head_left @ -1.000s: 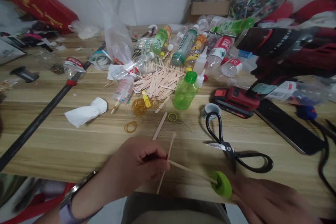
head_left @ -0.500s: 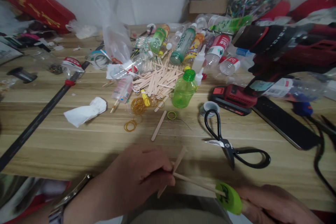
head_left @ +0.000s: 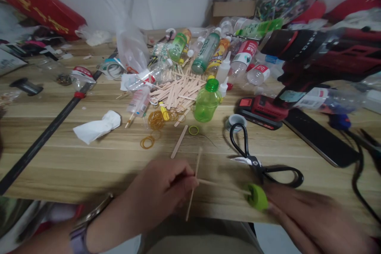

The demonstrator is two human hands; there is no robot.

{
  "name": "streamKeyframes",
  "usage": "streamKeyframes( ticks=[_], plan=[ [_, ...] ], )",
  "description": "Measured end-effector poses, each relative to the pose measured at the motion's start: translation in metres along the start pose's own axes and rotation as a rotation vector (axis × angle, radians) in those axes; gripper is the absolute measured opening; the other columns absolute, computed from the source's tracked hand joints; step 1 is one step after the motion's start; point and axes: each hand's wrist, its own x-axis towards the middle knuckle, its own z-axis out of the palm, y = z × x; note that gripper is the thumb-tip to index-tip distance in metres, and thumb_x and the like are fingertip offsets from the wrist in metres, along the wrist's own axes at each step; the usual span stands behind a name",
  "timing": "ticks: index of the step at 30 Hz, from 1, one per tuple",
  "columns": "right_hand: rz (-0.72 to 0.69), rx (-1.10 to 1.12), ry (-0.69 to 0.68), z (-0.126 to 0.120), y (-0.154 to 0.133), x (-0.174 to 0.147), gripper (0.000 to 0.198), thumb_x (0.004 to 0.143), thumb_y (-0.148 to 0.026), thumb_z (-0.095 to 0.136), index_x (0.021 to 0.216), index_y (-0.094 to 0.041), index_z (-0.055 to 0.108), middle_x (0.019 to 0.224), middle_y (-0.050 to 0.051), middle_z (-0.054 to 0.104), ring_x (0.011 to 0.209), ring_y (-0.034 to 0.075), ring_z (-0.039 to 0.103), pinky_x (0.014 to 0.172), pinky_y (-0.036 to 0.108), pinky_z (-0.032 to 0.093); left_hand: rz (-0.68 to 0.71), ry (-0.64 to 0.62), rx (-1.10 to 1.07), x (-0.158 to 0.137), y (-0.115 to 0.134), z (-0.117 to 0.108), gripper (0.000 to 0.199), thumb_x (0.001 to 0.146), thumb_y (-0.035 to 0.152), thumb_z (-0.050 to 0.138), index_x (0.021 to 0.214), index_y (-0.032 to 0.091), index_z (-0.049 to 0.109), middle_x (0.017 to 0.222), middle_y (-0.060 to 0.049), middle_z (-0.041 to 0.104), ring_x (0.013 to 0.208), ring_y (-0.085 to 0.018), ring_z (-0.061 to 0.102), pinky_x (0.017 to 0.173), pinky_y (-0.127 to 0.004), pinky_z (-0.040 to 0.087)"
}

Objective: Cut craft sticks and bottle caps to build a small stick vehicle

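My left hand (head_left: 169,190), with a watch at the wrist, is closed in a pinch on crossed wooden craft sticks (head_left: 197,162) just above the table's near edge. One thin stick runs from there to the right toward a lime-green curved piece (head_left: 258,197) with dark marks. Smeared by motion, my right hand (head_left: 300,210) is at the right end of this green piece, its fingers closed against it. Black-handled scissors (head_left: 256,162) lie open just beyond my right hand. A single craft stick (head_left: 179,141) rests flat beyond my left hand.
A pile of craft sticks (head_left: 184,91), rubber bands (head_left: 156,120) and a green bottle (head_left: 206,103) are mid-table. Several plastic bottles lie behind. On the right are a red-black power drill (head_left: 309,55), a tape roll (head_left: 236,121) and a black phone-like slab (head_left: 321,139). A dark rod (head_left: 50,131) crosses the left.
Both hands have moved up and slightly away from me with the crossed sticks and green piece. The sticks have turned more upright in view, and the green piece has tilted.
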Motion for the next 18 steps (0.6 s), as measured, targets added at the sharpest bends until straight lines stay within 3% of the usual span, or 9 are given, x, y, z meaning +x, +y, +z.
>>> streamKeyframes(
  ticks=[3, 6, 8, 12, 15, 18],
  plan=[
    [-0.158, -0.37, 0.012, -0.017, 0.018, 0.009, 0.039, 0.105, -0.016, 0.028, 0.104, -0.021, 0.066, 0.072, 0.006, 0.066, 0.061, 0.021, 0.061, 0.056, 0.035, 0.045, -0.283, -0.075, -0.459, 0.011, -0.001, 0.008, 0.032, 0.079, 0.045, 0.069, 0.065, 0.02, 0.055, 0.055, 0.003, 0.06, 0.046, -0.011, 0.052, 0.047, -0.021, 0.04],
    [-0.154, -0.43, -0.001, -0.021, 0.021, 0.004, 0.043, 0.103, -0.012, 0.028, 0.126, -0.022, 0.063, 0.073, 0.006, 0.067, 0.066, 0.024, 0.06, 0.061, 0.039, 0.04, -0.353, -0.132, -0.631, 0.016, 0.0, 0.01, 0.038, 0.066, 0.047, 0.081, 0.065, 0.018, 0.056, 0.059, 0.001, 0.064, 0.047, -0.009, 0.054, 0.048, -0.02, 0.042],
    [-0.183, -0.412, -0.031, -0.021, 0.021, -0.002, 0.043, 0.102, -0.012, 0.03, 0.128, -0.025, 0.061, 0.072, 0.004, 0.067, 0.066, 0.023, 0.059, 0.06, 0.037, 0.038, -0.379, -0.157, -0.641, 0.015, 0.001, 0.011, 0.038, 0.065, 0.047, 0.082, 0.066, 0.018, 0.057, 0.06, 0.001, 0.065, 0.047, -0.009, 0.055, 0.048, -0.019, 0.043],
    [-0.249, -0.337, -0.035, -0.019, 0.025, -0.007, 0.035, 0.101, -0.015, 0.033, 0.11, -0.023, 0.066, 0.07, 0.004, 0.066, 0.057, 0.019, 0.056, 0.054, 0.035, 0.037, -0.386, -0.143, -0.624, 0.008, 0.001, 0.014, 0.031, 0.068, 0.042, 0.078, 0.066, 0.02, 0.056, 0.057, 0.003, 0.062, 0.047, -0.01, 0.055, 0.049, -0.02, 0.044],
    [-0.22, -0.272, -0.071, -0.017, 0.029, -0.008, 0.03, 0.099, -0.014, 0.036, 0.106, -0.022, 0.064, 0.072, 0.004, 0.066, 0.054, 0.018, 0.056, 0.053, 0.033, 0.04, -0.259, -0.099, -0.496, 0.002, 0.001, 0.017, 0.023, 0.077, 0.037, 0.07, 0.067, 0.021, 0.057, 0.057, 0.003, 0.06, 0.051, -0.012, 0.056, 0.051, -0.022, 0.044],
    [-0.192, -0.19, -0.099, -0.015, 0.028, -0.01, 0.031, 0.1, -0.014, 0.034, 0.104, -0.022, 0.064, 0.077, 0.005, 0.069, 0.054, 0.017, 0.058, 0.05, 0.032, 0.041, -0.077, -0.031, -0.173, -0.003, 0.001, 0.017, 0.022, 0.087, 0.032, 0.061, 0.068, 0.022, 0.059, 0.06, 0.003, 0.062, 0.056, -0.013, 0.057, 0.054, -0.021, 0.04]
  ],
)
